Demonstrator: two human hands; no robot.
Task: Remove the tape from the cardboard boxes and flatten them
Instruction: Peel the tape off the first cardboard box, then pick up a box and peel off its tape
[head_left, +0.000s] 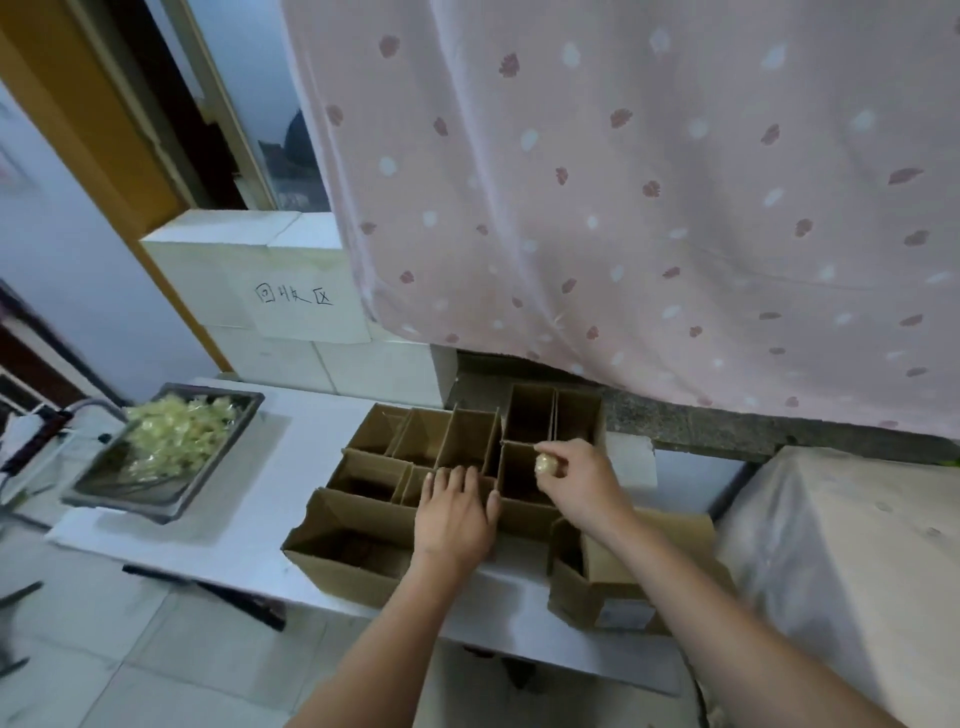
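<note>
— Where are the boxes from where you stand?

— A cluster of open cardboard boxes (457, 452) sits on the white table (311, 415), packed side by side, open tops up. One larger box (348, 540) lies at the near edge with its flaps spread, and another box (613, 577) sits at the right, partly past the table's edge as far as I can tell.

— And the hands?

— The left hand (454, 512) lies flat on the boxes, fingers straight and spread over a top edge near the middle of the cluster. It presses; it grips nothing.

— The right one?

— The right hand (576, 480) is over a box further back and to the right. Its fingers are curled around a small crumpled wad of tape (545, 464), pale yellow and shiny, pinched at the fingertips just above the box's open top.

— Anything else on the table?

— A dark metal tray (93, 493) at the left end, holding a heap of the same yellowish tape scraps (176, 431). It stands well apart from the boxes.

— Behind it all?

— A pink curtain (623, 182) with spots hangs down to the back edge, and on the white tiled wall beside it is a paper sign (293, 296) with handwritten characters.
</note>
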